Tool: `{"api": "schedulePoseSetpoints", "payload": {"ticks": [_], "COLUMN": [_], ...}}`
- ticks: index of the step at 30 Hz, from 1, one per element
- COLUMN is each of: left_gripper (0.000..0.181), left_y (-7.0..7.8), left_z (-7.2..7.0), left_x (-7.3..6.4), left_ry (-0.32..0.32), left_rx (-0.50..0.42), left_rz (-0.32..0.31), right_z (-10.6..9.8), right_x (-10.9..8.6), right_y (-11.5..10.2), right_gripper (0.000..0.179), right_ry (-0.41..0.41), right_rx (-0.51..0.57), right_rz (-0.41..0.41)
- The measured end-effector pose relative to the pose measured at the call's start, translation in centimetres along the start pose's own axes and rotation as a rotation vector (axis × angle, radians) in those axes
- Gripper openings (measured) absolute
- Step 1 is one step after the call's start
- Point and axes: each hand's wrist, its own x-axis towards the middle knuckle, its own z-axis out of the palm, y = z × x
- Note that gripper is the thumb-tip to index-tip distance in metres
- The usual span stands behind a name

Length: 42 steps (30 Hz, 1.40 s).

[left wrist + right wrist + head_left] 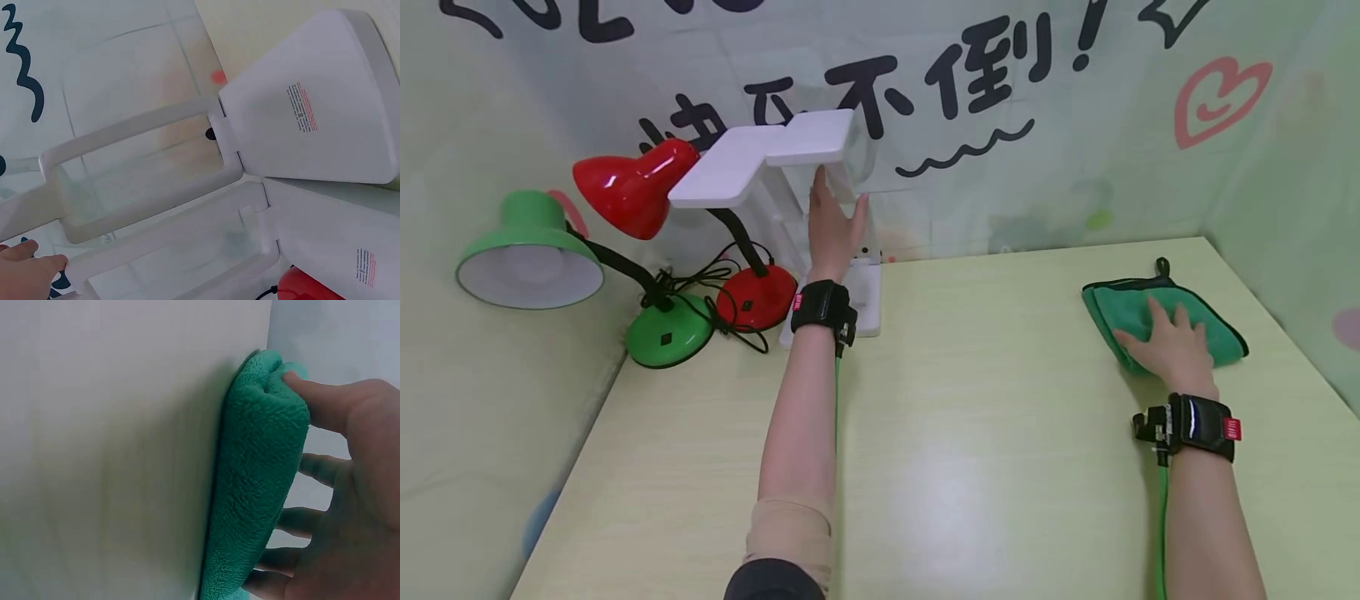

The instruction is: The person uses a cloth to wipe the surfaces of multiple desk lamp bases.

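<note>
The left hand [833,229] is raised at the far side of the surface [962,417], among two white lamps that stand close together. Its fingers point upward and its thumb stands apart from them; how firmly it touches cannot be told. It is nearest to the stem of the right white lamp [811,137], below the flat head. The left white lamp [726,171] stands just beside, its head over part of the red lamp [632,187]. In the left wrist view, both white lamps show stems like open frames and wide bases with small printed labels.

The right hand [1172,350] rests on a folded green cloth [253,472] at the far right of the surface. Its fingers are spread, and the thumb touches the folded end. The cloth has dark trim and a small loop at its far edge.

At the far left, the green lamp [531,250] stands left of the red one, with dark cords [737,321] tangled around their bases. Behind everything, the wall [940,217] bears large black writing and a red heart outline.
</note>
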Motion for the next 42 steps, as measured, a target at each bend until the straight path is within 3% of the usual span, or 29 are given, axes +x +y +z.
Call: {"api": "schedulePoseSetpoints", "payload": {"ticks": [8,13,18,23,28,32,36,42], "left_gripper": [0.063,0.06,0.054,0.045,0.036,0.036,0.034,0.039], "left_y": [-0.6,-0.8,-1.1,-1.0,-0.1,1.1,2.7,4.9], "left_z": [0.2,0.2,0.2,0.8,1.7,2.3,3.0,3.8], "left_x": [1.8,2.4,2.3,1.3,-0.4,-1.9,-3.1,-4.7], "left_ry": [-0.093,-0.159,-0.161,-0.107,-0.08,-0.097,-0.141,-0.186], "left_rx": [-0.059,0.002,0.108,0.201,0.325,0.383,0.374,0.434], "left_rz": [-0.048,-0.078,-0.039,0.054,0.133,0.17,0.172,0.287], "right_z": [-0.1,-0.1,-0.1,-0.2,-0.3,-0.3,-0.1,0.5], "right_x": [0.0,0.3,0.8,0.7,0.4,0.2,0.1,-0.5], "right_y": [0.2,0.3,0.0,-0.2,-0.6,-0.8,-1.1,-1.9], "right_gripper": [0.09,0.079,0.057,0.034,0.031,0.037,0.044,0.046], "right_ry": [-0.01,0.047,0.114,0.147,0.143,0.126,0.105,0.092], "right_rx": [-0.079,-0.178,-0.222,-0.195,-0.194,-0.196,-0.187,-0.13], "right_rz": [0.026,0.0,-0.059,-0.108,-0.117,-0.108,-0.107,-0.146]}}
